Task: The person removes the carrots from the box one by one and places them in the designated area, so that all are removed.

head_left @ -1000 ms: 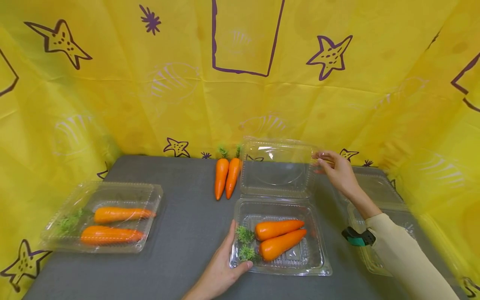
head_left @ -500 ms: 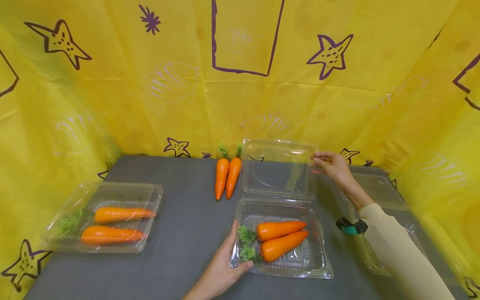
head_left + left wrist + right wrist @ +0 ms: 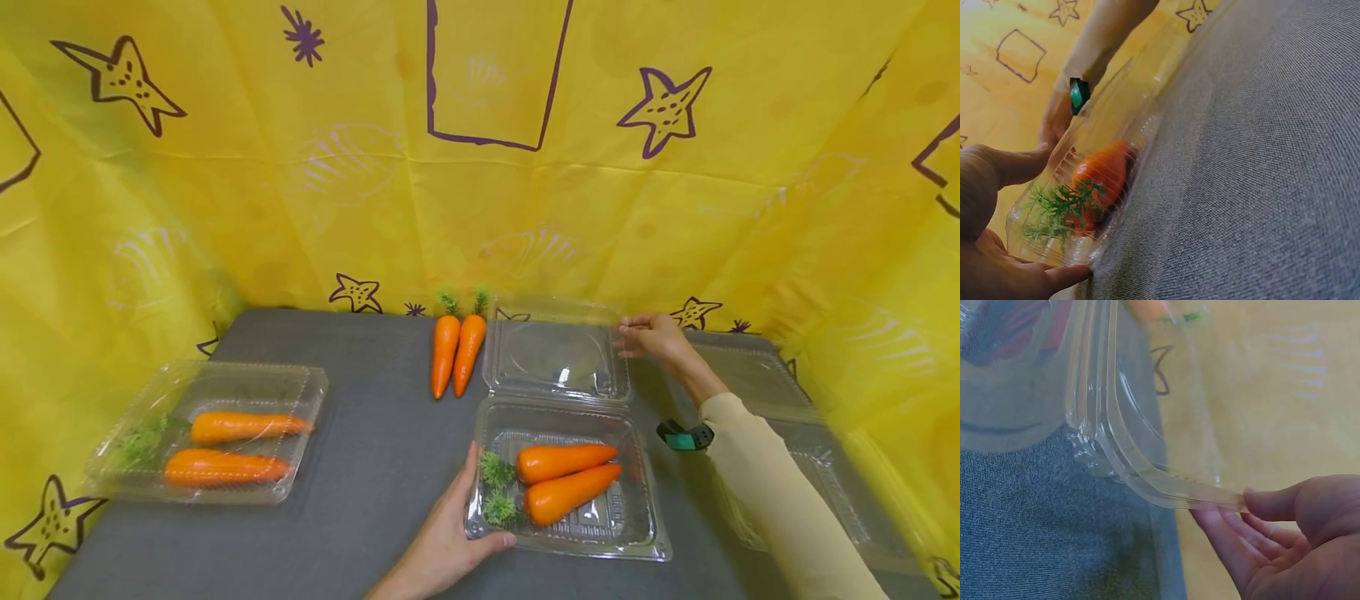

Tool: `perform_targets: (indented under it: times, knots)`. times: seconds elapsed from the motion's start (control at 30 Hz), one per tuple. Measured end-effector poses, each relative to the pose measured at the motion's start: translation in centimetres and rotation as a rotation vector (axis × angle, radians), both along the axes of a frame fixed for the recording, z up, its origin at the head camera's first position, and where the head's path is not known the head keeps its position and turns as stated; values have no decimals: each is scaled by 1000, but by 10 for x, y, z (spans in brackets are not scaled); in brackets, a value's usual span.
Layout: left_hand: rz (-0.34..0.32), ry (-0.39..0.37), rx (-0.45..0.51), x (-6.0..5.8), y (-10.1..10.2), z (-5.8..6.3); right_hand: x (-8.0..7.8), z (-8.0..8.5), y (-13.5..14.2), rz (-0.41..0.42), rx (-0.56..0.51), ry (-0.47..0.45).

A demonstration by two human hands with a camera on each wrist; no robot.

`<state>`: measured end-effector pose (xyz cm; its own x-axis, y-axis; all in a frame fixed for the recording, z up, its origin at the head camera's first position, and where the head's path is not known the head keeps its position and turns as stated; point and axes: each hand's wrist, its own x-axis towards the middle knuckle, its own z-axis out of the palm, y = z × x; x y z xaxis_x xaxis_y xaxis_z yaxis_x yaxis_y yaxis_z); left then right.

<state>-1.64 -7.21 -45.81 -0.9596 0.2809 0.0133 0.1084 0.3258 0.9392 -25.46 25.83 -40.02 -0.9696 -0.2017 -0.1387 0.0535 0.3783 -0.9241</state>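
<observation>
the left grip (image 3: 450,533), nearest, holds the left end of an open clear plastic clamshell box (image 3: 637,508), thumb at the front corner and fingers along the end wall. the box sits on a grey tabletop (image 3: 375,500), its front rim running rightward from that thumb. left of the left grip, tabletop spreads up to a closed clamshell (image 3: 309,392) with two carrots inside; to the right, a narrower strip separates the box from another open clamshell (image 3: 840,492), partly behind the sleeve (image 3: 780,492).

the box's long axis runs left to right, away from the left grip. inside, a front carrot (image 3: 573,493) and a rear carrot (image 3: 566,462) lie side by side, leafy tops next to the left grip, tips aimed right and slightly back.

beyond the hinge, the lid (image 3: 555,354) leans back. the right grip (image 3: 656,340) pinches its right edge between thumb and fingers. left of the lid, across from the right grip, two loose carrots (image 3: 446,354) lie close by, tips toward the person, tops at the tabletop's far edge. farthest, behind the right grip, hangs a yellow cloth (image 3: 525,192).
</observation>
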Motion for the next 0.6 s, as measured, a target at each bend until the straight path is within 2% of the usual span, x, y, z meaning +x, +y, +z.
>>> perform_targets:
  times: [0.2, 0.37, 0.6]
  knots:
    - [-15, 10, -7, -1, 1, 1, -4, -9, 2, 6, 18, -76]
    - [-25, 26, -17, -1, 1, 3, -8, -17, 3, 40, 5, -80]
    - [-22, -16, -21, -1, 2, 5, -10, -24, 2, 71, 42, -103]
